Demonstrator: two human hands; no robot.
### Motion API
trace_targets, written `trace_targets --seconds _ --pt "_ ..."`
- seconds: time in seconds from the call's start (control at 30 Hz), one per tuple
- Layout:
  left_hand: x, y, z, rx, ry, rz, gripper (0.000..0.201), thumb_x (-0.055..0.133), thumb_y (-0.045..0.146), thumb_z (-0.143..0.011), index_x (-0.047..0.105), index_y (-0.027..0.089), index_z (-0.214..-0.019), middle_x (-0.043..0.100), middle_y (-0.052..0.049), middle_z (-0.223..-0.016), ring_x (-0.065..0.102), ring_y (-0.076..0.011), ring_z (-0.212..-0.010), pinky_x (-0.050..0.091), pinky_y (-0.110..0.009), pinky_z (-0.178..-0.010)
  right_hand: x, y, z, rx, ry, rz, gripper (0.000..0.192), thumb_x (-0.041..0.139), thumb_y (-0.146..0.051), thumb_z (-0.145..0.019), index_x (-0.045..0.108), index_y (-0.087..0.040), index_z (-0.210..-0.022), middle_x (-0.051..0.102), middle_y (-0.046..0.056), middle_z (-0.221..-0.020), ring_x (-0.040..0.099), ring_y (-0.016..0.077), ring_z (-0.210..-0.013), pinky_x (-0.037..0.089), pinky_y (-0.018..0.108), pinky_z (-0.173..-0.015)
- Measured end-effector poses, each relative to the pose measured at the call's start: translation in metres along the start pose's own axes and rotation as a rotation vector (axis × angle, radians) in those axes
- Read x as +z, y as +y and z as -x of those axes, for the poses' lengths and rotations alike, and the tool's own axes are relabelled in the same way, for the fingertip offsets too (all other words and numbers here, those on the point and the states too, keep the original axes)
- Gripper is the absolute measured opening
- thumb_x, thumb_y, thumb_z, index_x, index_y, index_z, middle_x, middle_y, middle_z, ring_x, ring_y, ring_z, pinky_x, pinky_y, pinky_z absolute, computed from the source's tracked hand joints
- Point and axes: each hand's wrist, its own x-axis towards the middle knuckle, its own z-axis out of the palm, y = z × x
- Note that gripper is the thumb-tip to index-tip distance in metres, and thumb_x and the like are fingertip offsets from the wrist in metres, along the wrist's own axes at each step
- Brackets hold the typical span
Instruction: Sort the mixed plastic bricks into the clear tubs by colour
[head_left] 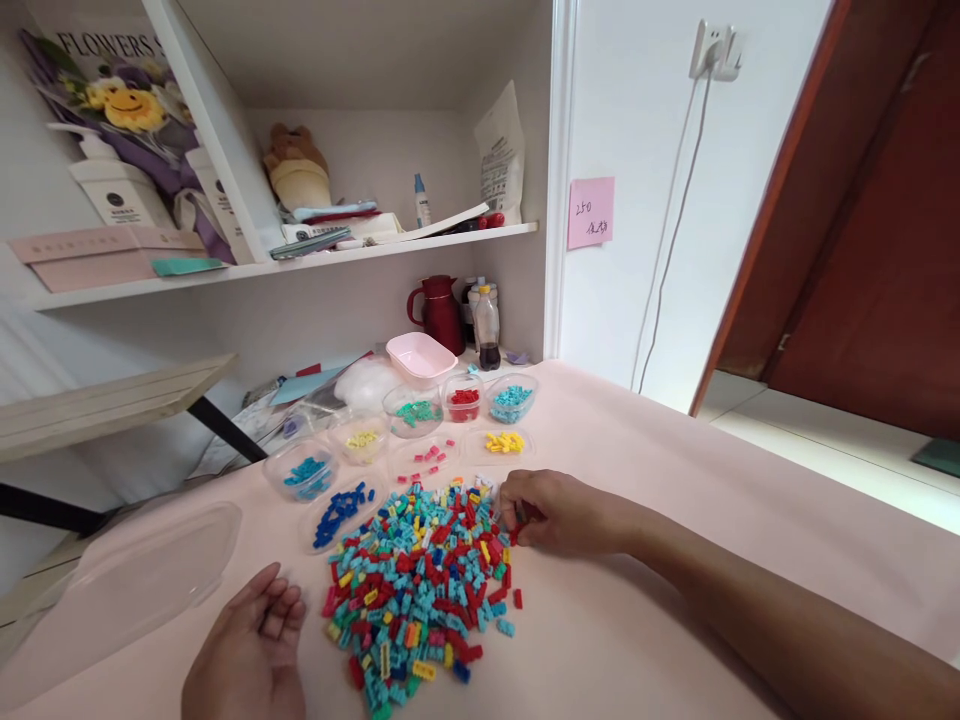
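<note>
Can see red jug (442,318) w/ yellow-capped btl (487,325) nr it; brown plush (301,180) on shelf (450,240) above; pink note (591,212) & cable (682,200) on wall (637,120).

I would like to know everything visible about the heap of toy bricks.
The heap of toy bricks is a loose, unsorted mound of small, plastic-looking pieces, mostly light blue and red, with yellow, green, dark blue and pink mixed in. Pieces lie at all angles, some straying outward. It rests on the pink tabletop; the right hand is at its right edge, the left hand apart.
</note>
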Motion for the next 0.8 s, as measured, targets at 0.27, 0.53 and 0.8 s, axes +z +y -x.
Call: trace_targets --seconds 0.27,0.53,0.8 --pt "-0.0024 -0.0019 -0.0044 0.017 -0.022 0.002 0.015 0.051 0.002 -0.073 0.059 0.014 -0.07 0.051 0.001 -0.066 0.05 -0.0053 -0.058 0.045 -0.013 -0.053 0.0006 0.0032 -0.0001 -0.051 0.011 0.001 0.025 0.062 -0.019 -0.072 0.064 -0.024 -0.097 0.059 0.002 -0.098 0.054 0.0135 -0.077 0.039 0.024 -0.065" --pt "-0.0019 -0.0007 -0.0016 0.012 -0.004 0.008 0.017 0.05 -0.001 -0.07 0.058 0.014 -0.068 0.051 0.001 -0.065 0.049 -0.0055 -0.058 0.044 -0.013 -0.051 -0.0081 0.0037 0.0027 -0.043 0.066 0.036 0.022 0.063 -0.02 -0.076 0.068 -0.025 -0.097 0.06 0.004 -0.1 0.057 0.0137 -0.077 0.042 0.024 -0.065" --pt "-0.0025 -0.0032 -0.0065 0.013 -0.019 -0.007 0.014 0.053 0.002 -0.071 0.061 0.014 -0.07 0.053 0.0 -0.065 0.051 -0.006 -0.058 0.046 -0.013 -0.052 -0.0036 0.0008 0.0026 -0.076 0.067 0.131 0.021 0.063 -0.022 -0.076 0.069 -0.027 -0.095 0.064 0.002 -0.098 0.058 0.0146 -0.079 0.041 0.024 -0.066"
